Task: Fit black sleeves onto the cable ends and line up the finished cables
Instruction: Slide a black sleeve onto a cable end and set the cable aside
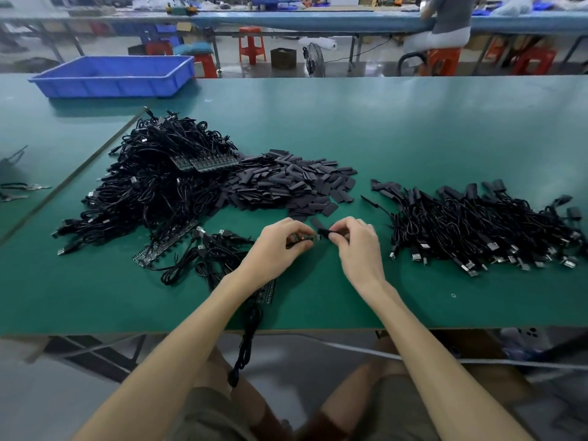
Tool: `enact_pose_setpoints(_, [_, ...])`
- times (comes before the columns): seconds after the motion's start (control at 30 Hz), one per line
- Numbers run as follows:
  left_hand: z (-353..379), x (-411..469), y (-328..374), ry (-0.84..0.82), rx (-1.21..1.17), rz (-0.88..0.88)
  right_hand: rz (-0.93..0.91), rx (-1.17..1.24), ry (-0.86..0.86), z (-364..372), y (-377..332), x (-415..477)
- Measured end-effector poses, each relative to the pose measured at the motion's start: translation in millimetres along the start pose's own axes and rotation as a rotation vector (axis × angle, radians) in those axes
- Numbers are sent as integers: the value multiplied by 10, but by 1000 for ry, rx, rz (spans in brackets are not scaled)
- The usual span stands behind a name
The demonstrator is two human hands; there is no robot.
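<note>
My left hand (pixel 280 241) pinches a cable end with a small green circuit board (pixel 310 238) pointing right. My right hand (pixel 356 237) pinches a black sleeve (pixel 324 232) whose mouth meets the tip of the board. The cable runs under my left forearm and hangs off the table's front edge (pixel 245 345). A big heap of unsleeved black cables (pixel 152 183) lies at the left. A pile of loose black sleeves (pixel 286 183) sits in the middle. Sleeved cables (pixel 477 224) lie grouped at the right.
A few loose cables (pixel 210 253) and a strip of boards (pixel 165 243) lie left of my left hand. A blue plastic tray (pixel 114 76) stands at the far left of the green table (pixel 413 122). Another person sits at a far bench (pixel 445 23).
</note>
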State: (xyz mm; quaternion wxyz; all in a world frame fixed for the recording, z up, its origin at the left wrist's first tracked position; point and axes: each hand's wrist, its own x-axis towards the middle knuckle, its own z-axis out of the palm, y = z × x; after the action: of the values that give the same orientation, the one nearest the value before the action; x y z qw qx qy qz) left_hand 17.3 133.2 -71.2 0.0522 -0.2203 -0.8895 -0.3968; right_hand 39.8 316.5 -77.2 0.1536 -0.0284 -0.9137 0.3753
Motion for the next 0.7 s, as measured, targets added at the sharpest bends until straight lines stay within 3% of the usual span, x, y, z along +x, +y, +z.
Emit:
enact_pose_setpoints(0.27, [-101,-53,-59,83,-55,-38,-167,186,-121,-14,1,-45])
enact_pose_setpoints(0.7, [-85,-76,-43,74,-49,-18,-77,326,-129,-41,59,-12])
